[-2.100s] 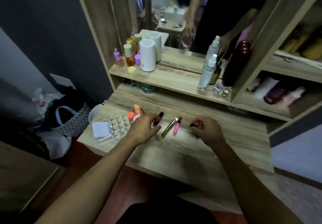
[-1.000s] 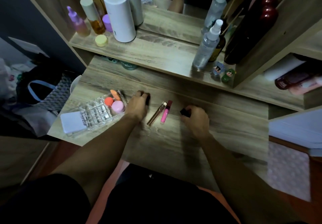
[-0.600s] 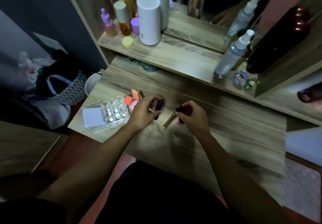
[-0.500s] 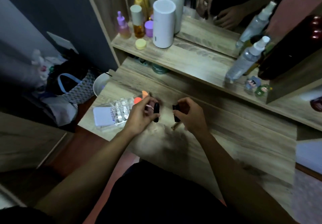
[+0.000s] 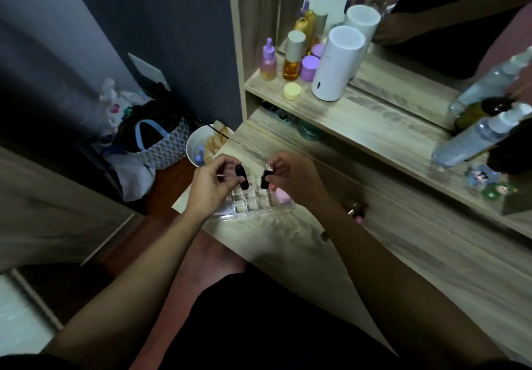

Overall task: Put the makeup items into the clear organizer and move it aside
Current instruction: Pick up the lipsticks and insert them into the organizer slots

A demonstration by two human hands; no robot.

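My left hand (image 5: pixel 211 187) grips a black oval makeup tube (image 5: pixel 241 177), held upright just above the clear organizer (image 5: pixel 253 202). My right hand (image 5: pixel 293 178) pinches a black lipstick (image 5: pixel 266 177) with a silvery top over the same gridded compartments. The organizer sits at the left end of the wooden desk (image 5: pixel 403 254); a pink round item (image 5: pixel 282 197) lies in its right part. A pink-tipped gloss tube (image 5: pixel 358 214) lies on the desk behind my right forearm, mostly hidden.
A shelf above holds a white cylinder (image 5: pixel 336 63), purple and amber bottles (image 5: pixel 292 56), a yellow jar (image 5: pixel 292 91) and spray bottles (image 5: pixel 478 136). Left of the desk stand a white bucket (image 5: pixel 198 146) and a patterned bag (image 5: pixel 159 145) on the floor.
Both hands lifted their black items off the desk and carried them left, so they now hover over the organizer. The view swung left with them.
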